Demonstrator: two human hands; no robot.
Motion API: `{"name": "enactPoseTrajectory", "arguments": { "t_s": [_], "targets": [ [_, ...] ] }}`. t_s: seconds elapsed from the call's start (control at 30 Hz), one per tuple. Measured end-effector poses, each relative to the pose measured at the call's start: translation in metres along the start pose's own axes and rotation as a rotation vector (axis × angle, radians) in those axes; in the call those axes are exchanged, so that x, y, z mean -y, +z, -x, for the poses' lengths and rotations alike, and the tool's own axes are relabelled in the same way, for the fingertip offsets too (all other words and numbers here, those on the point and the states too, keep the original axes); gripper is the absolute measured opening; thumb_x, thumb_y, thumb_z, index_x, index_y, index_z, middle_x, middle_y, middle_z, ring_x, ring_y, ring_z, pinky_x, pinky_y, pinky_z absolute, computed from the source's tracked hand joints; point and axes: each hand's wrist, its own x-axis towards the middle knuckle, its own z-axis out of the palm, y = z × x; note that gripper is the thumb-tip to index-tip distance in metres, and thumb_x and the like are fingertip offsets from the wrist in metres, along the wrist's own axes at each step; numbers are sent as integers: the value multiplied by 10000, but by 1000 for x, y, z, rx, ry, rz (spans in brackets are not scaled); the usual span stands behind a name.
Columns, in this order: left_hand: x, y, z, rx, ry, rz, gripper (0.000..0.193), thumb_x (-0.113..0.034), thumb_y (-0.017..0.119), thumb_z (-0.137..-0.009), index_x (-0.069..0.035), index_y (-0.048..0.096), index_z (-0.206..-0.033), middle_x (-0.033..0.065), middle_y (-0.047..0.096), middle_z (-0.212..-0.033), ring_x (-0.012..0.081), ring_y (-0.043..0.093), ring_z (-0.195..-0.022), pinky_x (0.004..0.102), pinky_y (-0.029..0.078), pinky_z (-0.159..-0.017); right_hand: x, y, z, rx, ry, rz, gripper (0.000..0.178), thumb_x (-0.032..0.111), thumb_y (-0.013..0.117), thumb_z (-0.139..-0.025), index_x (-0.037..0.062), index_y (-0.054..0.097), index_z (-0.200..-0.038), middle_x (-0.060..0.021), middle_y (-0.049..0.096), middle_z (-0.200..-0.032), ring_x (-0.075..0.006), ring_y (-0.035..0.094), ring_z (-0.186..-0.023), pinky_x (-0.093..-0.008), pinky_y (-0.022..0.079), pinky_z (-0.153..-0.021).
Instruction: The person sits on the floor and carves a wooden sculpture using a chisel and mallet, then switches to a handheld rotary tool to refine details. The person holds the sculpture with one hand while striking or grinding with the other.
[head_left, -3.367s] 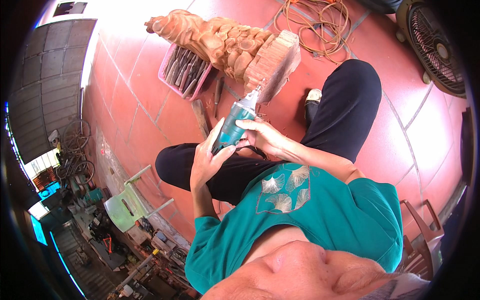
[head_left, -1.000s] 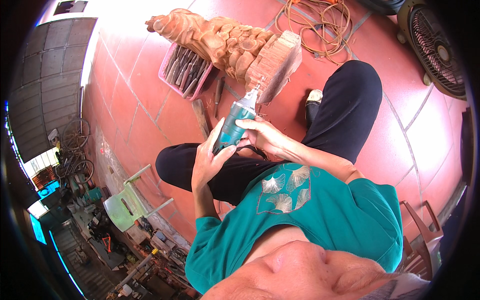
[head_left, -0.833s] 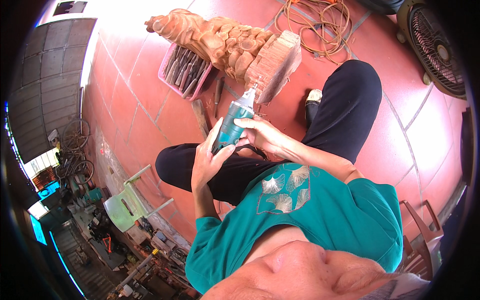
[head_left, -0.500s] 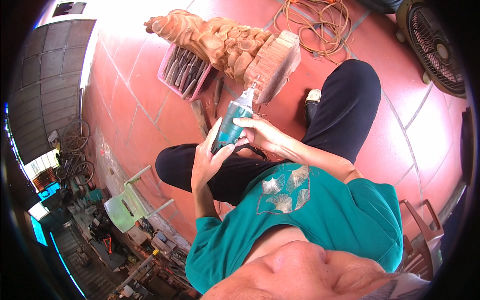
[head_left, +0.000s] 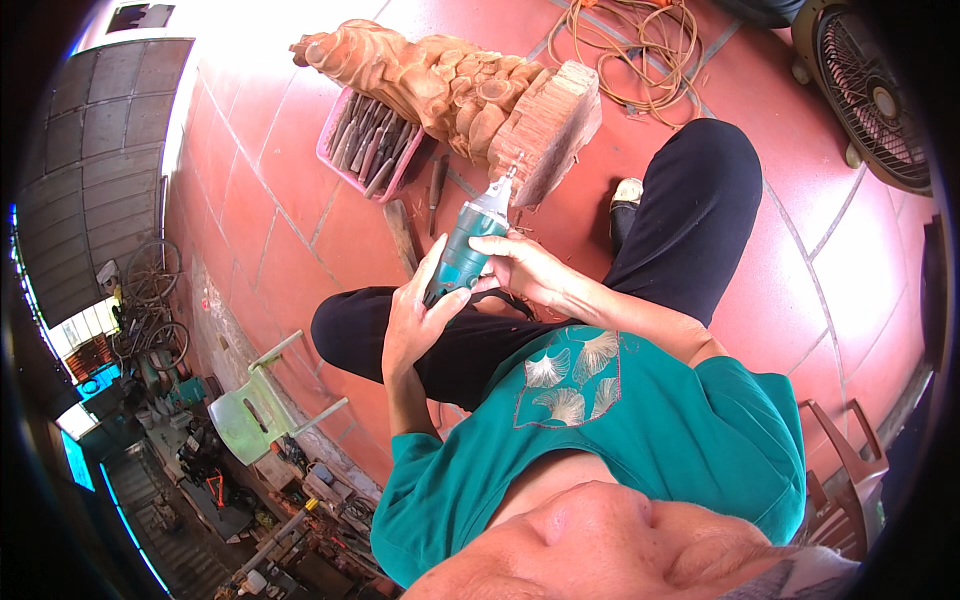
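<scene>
A teal die grinder [head_left: 460,245] with a silver nose is held between both my hands, its slim bit pointing away from me. My left hand [head_left: 412,310] wraps its rear end from the left, thumb across the body. From the right, my right hand [head_left: 520,265] grips the body, with some fingers hidden behind it. Beyond the tool lies a carved wooden sculpture [head_left: 440,85] on its side, its rough block base [head_left: 550,130] toward the right. The bit overlaps the near edge of that base; whether they touch I cannot tell.
A pink basket [head_left: 325,150] of carving chisels [head_left: 370,145] stands left of the sculpture. A loose chisel [head_left: 437,185] and a wooden piece [head_left: 401,235] lie on the red tiles. An orange cord [head_left: 640,60] is coiled behind, a fan [head_left: 875,100] stands far right, a green chair [head_left: 245,420] left.
The grinder's nose has shifted very slightly to the right. Both hands keep their hold, and the sculpture stays in place.
</scene>
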Motion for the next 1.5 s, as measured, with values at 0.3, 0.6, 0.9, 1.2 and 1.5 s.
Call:
{"name": "enactPoseTrajectory", "arguments": {
  "t_s": [0.3, 0.6, 0.9, 1.2, 1.5],
  "targets": [
    [1, 0, 0, 9, 11, -1, 680, -154, 686, -881, 19, 432, -1487, 169, 649, -1283, 215, 630, -1150, 359, 474, -1006, 0, 2, 3, -3, -10, 7, 427, 262, 711, -938, 87, 536, -1286, -94, 660, -1186, -265, 678, -1071, -487, 548, -937],
    [0, -1, 1, 28, -11, 5, 674, -144, 679, -878, 29, 434, -1481, 177, 643, -1293, 217, 626, -1157, 358, 470, -1011, 2, 3, 6, -7, -2, 2, 389, 229, 692, -951, 99, 542, -1286, -95, 654, -1188, -261, 671, -1083, -504, 549, -938],
    [0, -2, -1, 28, 34, -16, 691, -164, 712, -878, 4, 432, -1487, 205, 690, -1161, 211, 677, -1045, 345, 510, -933, 1, 5, 8, -22, -13, 25, 420, 285, 704, -944, 106, 530, -1282, -91, 665, -1184, -251, 678, -1072, -456, 551, -914],
    [-2, 0, 1, 15, -16, 7, 675, -187, 668, -883, 47, 434, -1471, 193, 629, -1311, 242, 623, -1189, 365, 459, -1030, 3, 7, 5, -13, -8, 43, 433, 274, 705, -944, 89, 525, -1291, -95, 658, -1190, -258, 676, -1070, -474, 548, -924],
    [1, 1, 1, -3, 3, 2, 675, -176, 663, -881, 35, 431, -1479, 182, 634, -1307, 229, 618, -1187, 366, 457, -1030, 2, 2, 1, -9, 10, 34, 445, 257, 705, -945, 95, 512, -1313, -85, 654, -1207, -262, 678, -1058, -470, 547, -919]
  ]
}}
